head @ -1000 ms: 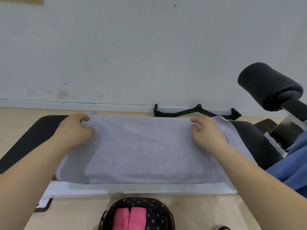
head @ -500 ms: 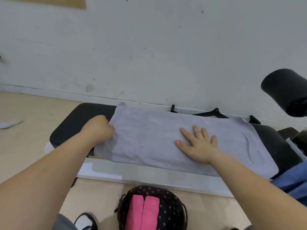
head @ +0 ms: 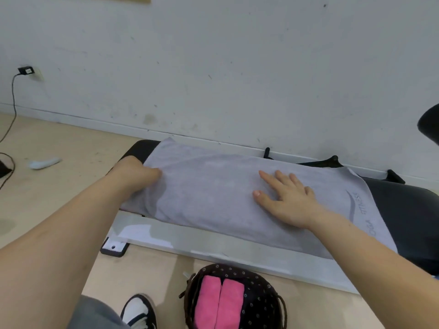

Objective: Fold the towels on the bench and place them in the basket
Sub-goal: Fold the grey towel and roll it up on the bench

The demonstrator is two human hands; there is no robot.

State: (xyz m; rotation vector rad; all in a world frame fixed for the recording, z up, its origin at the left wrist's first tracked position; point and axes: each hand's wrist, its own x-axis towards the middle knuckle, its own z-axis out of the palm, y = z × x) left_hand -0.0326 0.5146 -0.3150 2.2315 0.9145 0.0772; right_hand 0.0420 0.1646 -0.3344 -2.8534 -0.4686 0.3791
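L hand (head: pixel 136 178) fingers curled, pinching the short end of the grey towel (head: pixel 209 195), cloth bunched under the knuckles. R hand (head: pixel 288 199) flat, fingers spread, palm pressing the towel down approx mid-length. Towel lies lengthwise on the bench (head: pixel 408 210) and looks already doubled, going by the layered edge near L hand. Its printed end runs past R wrist, w/ the near edge overhanging the white frame rail (head: pixel 213 242). Basket (head: pixel 260 295) sits on the floor below both forearms, two pink towels (head: pixel 219 302) folded inside. Shoe (head: pixel 139 309) beside basket, under L forearm.

Risks, my read:
- If L hand pulls its end over w/o R hand's weight on the cloth, the whole towel prob slides along the slick pad instead of creasing.
- The pinch catches bunched cloth and I can't tell if it has both layers, so the lower layer may get left behind, giving an uneven fold.
- The overhanging near edge could drag the towel off toward the basket side once R hand lifts.
- Skewed corners are likely if the end isn't brought across square to R fingertips.
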